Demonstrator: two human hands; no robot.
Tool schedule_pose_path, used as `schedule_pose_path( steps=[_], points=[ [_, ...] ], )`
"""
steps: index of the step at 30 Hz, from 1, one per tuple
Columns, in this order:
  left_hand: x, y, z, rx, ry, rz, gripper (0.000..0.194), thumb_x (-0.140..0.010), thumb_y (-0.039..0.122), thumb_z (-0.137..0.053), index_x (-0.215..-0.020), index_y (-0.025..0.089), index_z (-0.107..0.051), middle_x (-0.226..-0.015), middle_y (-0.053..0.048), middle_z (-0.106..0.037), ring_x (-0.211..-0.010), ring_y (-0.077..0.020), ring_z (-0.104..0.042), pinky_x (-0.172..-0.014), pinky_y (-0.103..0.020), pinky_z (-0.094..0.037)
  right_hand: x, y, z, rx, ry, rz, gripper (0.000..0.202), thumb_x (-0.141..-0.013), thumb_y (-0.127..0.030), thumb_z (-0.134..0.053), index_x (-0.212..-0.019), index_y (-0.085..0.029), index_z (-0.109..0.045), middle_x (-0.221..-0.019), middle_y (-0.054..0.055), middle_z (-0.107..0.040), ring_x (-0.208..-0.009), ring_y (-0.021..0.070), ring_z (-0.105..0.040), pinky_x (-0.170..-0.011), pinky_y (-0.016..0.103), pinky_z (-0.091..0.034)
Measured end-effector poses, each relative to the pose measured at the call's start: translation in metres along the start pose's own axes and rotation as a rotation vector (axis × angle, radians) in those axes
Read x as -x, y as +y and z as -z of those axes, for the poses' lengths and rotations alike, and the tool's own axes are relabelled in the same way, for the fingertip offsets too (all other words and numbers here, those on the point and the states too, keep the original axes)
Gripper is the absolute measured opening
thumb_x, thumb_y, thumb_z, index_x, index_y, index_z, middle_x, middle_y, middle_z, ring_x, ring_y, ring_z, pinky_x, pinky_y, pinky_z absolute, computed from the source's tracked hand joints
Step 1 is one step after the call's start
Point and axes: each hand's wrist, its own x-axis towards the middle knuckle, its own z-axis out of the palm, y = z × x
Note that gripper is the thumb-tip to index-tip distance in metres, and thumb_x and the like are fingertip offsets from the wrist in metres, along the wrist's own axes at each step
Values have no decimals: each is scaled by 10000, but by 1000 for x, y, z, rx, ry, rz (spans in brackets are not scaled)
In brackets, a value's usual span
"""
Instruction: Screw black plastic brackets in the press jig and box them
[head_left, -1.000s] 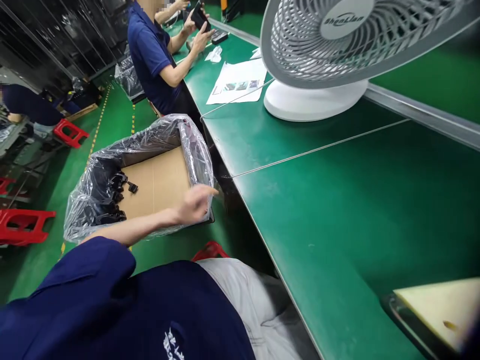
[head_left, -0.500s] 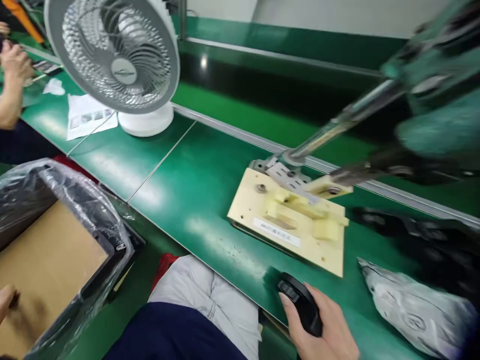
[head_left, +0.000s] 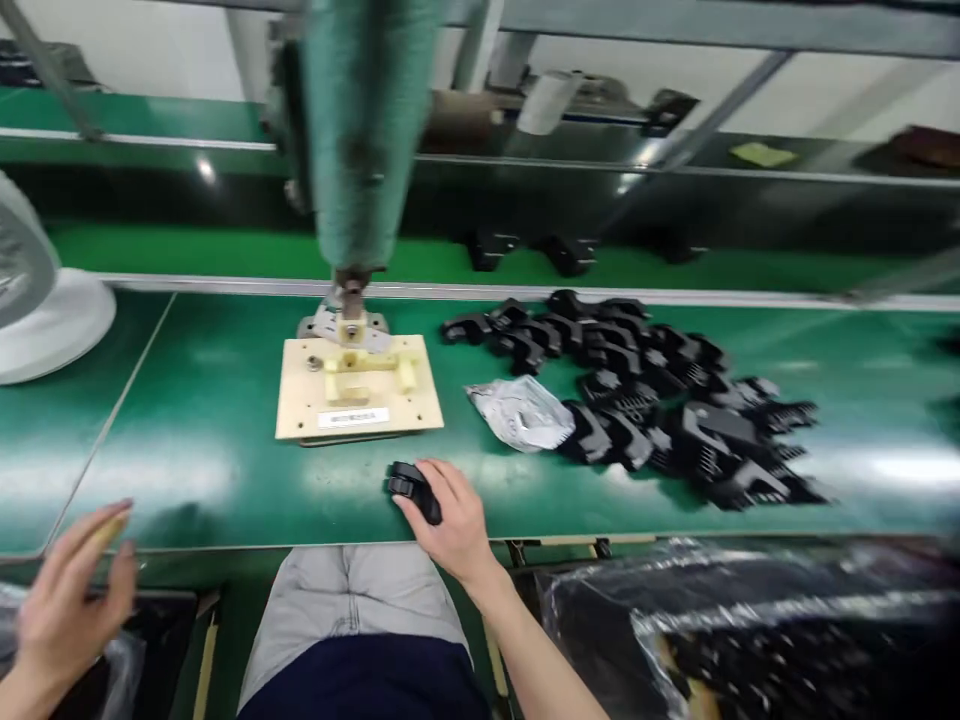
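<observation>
My right hand (head_left: 456, 518) grips a black rounded part (head_left: 415, 490) over the front of the green bench, below a cream fixture plate (head_left: 300, 400). The plate carries raised yellowish blocks and a white label, and stands under the green press arm (head_left: 360, 140). At the lower left, my left hand (head_left: 75, 600) hangs near the bench edge with its fingers spread and nothing in them. To the right of the plate lie a clear plastic bag (head_left: 523, 412) and a pile of black parts (head_left: 615, 350).
A white fan base (head_left: 71, 325) stands at the left. Below the bench at the right is a plastic-lined bin (head_left: 600, 610) with dark parts; another lined box (head_left: 161, 640) is at the lower left. Behind the bench, black pieces (head_left: 566, 253) rest on a green surface.
The view has swung right, bringing the black pile and right bin into sight. My left hand is now over the bench's left front edge, away from the box. My right hand still holds the black part.
</observation>
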Motion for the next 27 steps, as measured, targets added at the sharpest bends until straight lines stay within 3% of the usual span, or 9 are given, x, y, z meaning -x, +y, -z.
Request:
schedule_pose_path(
  steps=[2,4,7,10,13,27],
  points=[
    [-15,17,-35,61,-76,-225,445,-756,-13,-632,-1169,144,-577,-1043,-115,-649,-932,-203,-641,-863,-332,-529,1,-3,2,-18,20,-33,317,-923,-354,-538,-1128,-113,-554,-971,144,-625,-877,243,-611,-751,379,-552],
    [-26,34,-64,151,-189,-349,388,-792,-21,-591,-1153,117,-560,-1062,-152,-636,-969,-224,-633,-831,-336,-538,3,-5,4,-43,26,-66,323,-927,-361,-521,-1130,-111,-550,-968,141,-624,-862,240,-599,-739,380,-547],
    [-34,52,-97,168,-307,-389,286,-862,64,-556,-1145,108,-544,-1116,-175,-619,-1010,-253,-611,-842,-379,-532,7,-6,6,-67,21,-96,331,-925,-374,-511,-1133,-118,-546,-958,133,-626,-830,237,-587,-712,386,-539],
    [-37,58,-116,143,-300,-374,228,-875,100,-557,-1103,106,-549,-1087,-171,-623,-987,-269,-607,-845,-419,-521,11,-5,5,-85,5,-112,333,-914,-378,-524,-1129,-124,-544,-951,127,-626,-800,233,-580,-681,390,-526],
    [-38,58,-123,144,-263,-351,207,-865,80,-562,-1071,92,-555,-1032,-168,-628,-938,-261,-612,-825,-415,-519,13,-3,4,-100,-10,-131,334,-903,-378,-542,-1126,-130,-544,-951,122,-625,-780,226,-575,-662,385,-514],
    [-35,55,-120,142,-263,-330,219,-852,98,-591,-1070,93,-571,-1073,-170,-646,-979,-270,-625,-873,-415,-514,8,-7,5,-61,14,-135,341,-920,-393,-515,-1118,-117,-533,-929,127,-619,-767,222,-560,-648,374,-512]
  ],
)
